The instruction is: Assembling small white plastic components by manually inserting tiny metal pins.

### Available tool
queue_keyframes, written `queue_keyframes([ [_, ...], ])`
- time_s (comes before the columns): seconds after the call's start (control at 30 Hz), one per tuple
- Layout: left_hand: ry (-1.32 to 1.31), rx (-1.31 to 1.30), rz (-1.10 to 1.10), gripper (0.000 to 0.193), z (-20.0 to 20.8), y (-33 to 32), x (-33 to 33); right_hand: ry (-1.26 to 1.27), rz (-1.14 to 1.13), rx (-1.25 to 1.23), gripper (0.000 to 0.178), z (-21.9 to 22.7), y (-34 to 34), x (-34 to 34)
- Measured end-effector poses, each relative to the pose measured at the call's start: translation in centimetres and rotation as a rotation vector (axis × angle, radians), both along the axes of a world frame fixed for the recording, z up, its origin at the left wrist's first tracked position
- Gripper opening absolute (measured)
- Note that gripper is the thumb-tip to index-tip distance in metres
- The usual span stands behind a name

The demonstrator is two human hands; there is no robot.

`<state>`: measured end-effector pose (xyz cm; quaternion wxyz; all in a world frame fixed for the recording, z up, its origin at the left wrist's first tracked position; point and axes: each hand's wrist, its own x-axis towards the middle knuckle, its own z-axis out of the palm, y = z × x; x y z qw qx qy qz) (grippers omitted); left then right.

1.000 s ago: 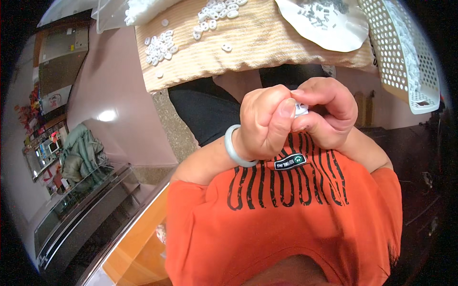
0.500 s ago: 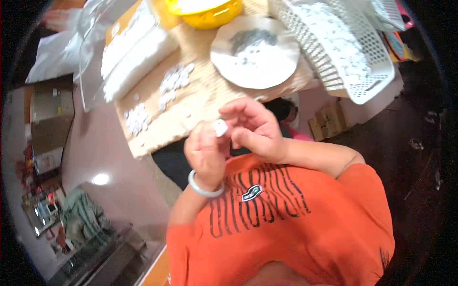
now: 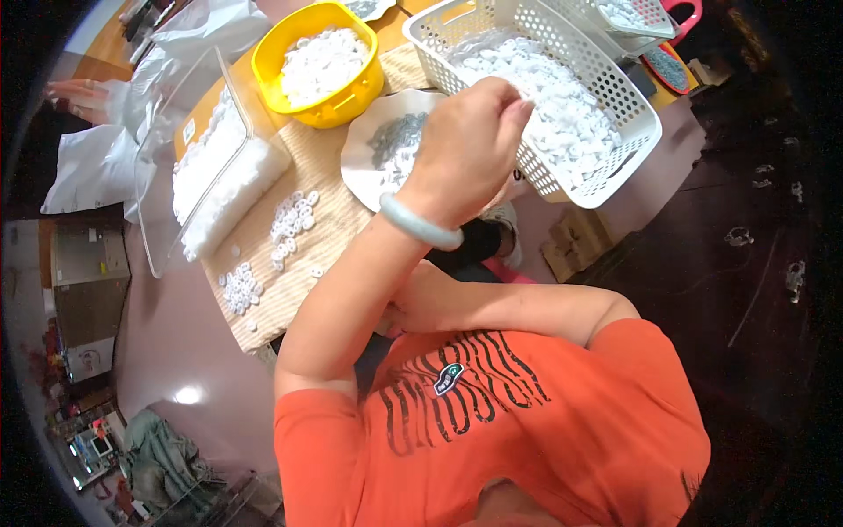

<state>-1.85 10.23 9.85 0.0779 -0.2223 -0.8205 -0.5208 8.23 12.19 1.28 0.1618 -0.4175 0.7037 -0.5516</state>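
Observation:
My left hand (image 3: 461, 145), with a pale bangle at its wrist, is raised across my body to the right. Its fingers are closed at the near left side of a white perforated basket (image 3: 645, 145); anything in them is too small or hidden to make out. White pieces (image 3: 562, 97) fill much of the basket. Below the left forearm, my right hand (image 3: 417, 294) is close to my body, its fingers mostly hidden. Partly behind the left hand, a pale wavy-edged plate (image 3: 358, 162) holds grey and white small parts.
A yellow basin (image 3: 338, 114) of white pieces stands at the back. Left of it is a clear bin (image 3: 237, 158) with white contents. Small white round parts (image 3: 292, 224) lie in piles on the ribbed tan mat (image 3: 307, 158). At far left another person's hand (image 3: 83, 97) shows beside plastic bags (image 3: 88, 167).
My left hand has moved away from my right hand, up and right to the basket, and the small white piece is no longer visible. My right hand has dropped toward my body.

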Motion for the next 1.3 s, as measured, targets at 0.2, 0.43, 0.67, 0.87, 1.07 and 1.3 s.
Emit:
queue_keyframes([
  [0.2,-0.081,-0.224,0.28,0.008,-1.5,-8.6,5.4,0.067,0.12,0.231,0.011,0.3,0.2,-0.1],
  [0.43,-0.223,-0.352,0.88,0.009,-7.0,-20.0,15.0,0.151,0.162,0.196,0.019,-0.4,0.1,-0.2],
  [0.67,-0.159,-0.391,0.863,0.018,-9.7,-17.9,17.0,0.117,0.253,0.292,0.018,-0.4,-0.8,0.5],
  [0.87,-0.025,-0.649,0.762,0.015,-9.7,-18.2,15.8,0.156,0.216,0.278,0.018,-0.8,-0.7,0.5],
  [1.07,0.06,-0.752,0.788,0.01,-10.7,-18.5,15.0,0.178,0.209,0.284,0.019,-0.8,-0.7,0.4],
  [1.3,0.031,-0.473,0.752,0.008,-10.2,-17.2,13.6,0.088,0.093,0.21,0.018,-0.5,-0.6,0.0],
])
